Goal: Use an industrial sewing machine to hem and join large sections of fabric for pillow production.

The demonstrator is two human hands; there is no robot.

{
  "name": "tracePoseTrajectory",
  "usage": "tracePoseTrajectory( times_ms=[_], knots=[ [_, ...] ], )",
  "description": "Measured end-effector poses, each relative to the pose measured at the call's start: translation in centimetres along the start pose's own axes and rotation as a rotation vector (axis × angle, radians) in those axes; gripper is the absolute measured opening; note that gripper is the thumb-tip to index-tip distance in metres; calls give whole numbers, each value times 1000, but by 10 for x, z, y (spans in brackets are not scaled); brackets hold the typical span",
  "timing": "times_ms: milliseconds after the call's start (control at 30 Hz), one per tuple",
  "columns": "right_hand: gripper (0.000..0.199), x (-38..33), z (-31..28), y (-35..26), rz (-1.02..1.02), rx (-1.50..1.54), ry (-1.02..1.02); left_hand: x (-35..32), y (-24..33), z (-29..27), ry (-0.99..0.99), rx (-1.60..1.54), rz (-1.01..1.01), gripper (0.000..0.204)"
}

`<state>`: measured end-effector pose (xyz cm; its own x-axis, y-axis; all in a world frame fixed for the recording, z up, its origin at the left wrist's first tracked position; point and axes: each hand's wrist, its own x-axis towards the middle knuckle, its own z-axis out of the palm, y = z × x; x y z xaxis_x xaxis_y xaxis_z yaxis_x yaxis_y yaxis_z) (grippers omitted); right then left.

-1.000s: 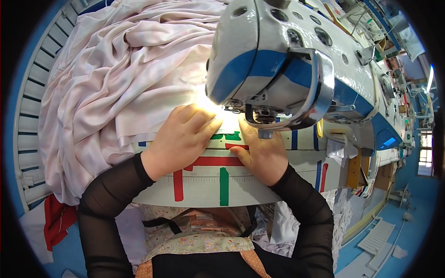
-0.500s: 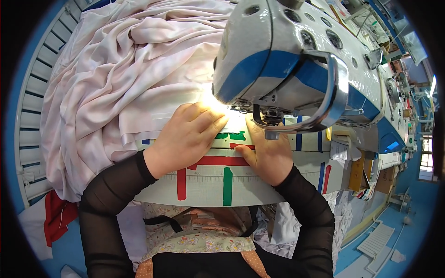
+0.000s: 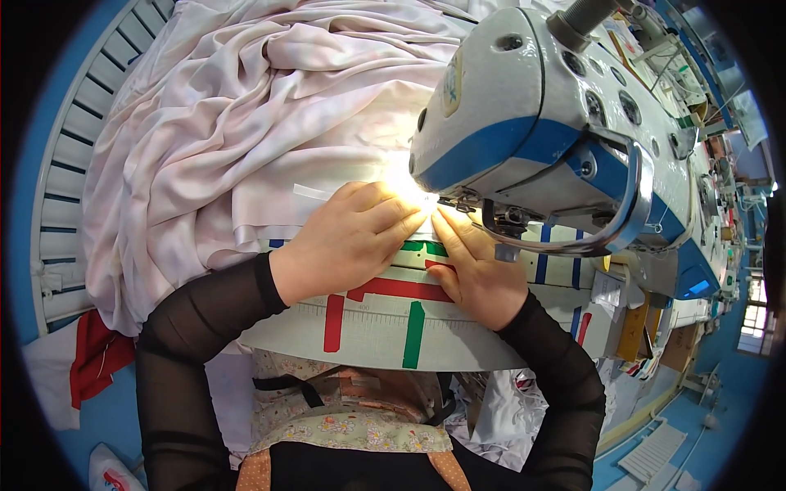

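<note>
Pale pink-white fabric [image 3: 196, 139] lies in a big folded heap, its near edge running under the sewing machine [image 3: 491, 123]. A narrow white strip [image 3: 311, 193] rests on it beside my left hand [image 3: 352, 233]. That hand's fingers are bunched together on the fabric edge, their tips close to the brightly lit needle area. My right hand [image 3: 481, 274] lies with fingers stretched forward and thumb apart, just in front of the machine's presser foot. Its fingertips come close to those of the left hand. Glare hides the exact stitching point.
Red tape [image 3: 405, 289] and green tape [image 3: 414, 334] mark the machine's table [image 3: 368, 331], which carries a printed scale. A curved metal guard [image 3: 639, 196] stands out from the machine head above my right hand. At left runs a slatted white rack [image 3: 70, 188]; at right are boxes [image 3: 643, 327].
The whole view has shifted, so machine and hands appear farther right. My right fingertips now sit closer to the left ones, and more of the white strip shows beside my left hand.
</note>
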<state>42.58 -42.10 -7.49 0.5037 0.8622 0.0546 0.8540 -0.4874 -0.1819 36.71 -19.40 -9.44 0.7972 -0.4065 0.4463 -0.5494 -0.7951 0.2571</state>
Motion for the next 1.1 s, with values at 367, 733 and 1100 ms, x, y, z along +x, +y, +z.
tracePoseTrajectory(
  times_ms=[367, 733, 1100],
  knots=[
    [56, 9, 1, 5, -74, 104, 117, 4, -10, -6, -35, -86, 15, 42],
    [44, -9, 53, 75, -160, -320, 126, 9, -27, -5, -60, -59, 56, 34],
    [43, 6, 49, 84, -396, -1029, 617, 7, -26, -4, 11, -72, 62, 30]
  ],
)
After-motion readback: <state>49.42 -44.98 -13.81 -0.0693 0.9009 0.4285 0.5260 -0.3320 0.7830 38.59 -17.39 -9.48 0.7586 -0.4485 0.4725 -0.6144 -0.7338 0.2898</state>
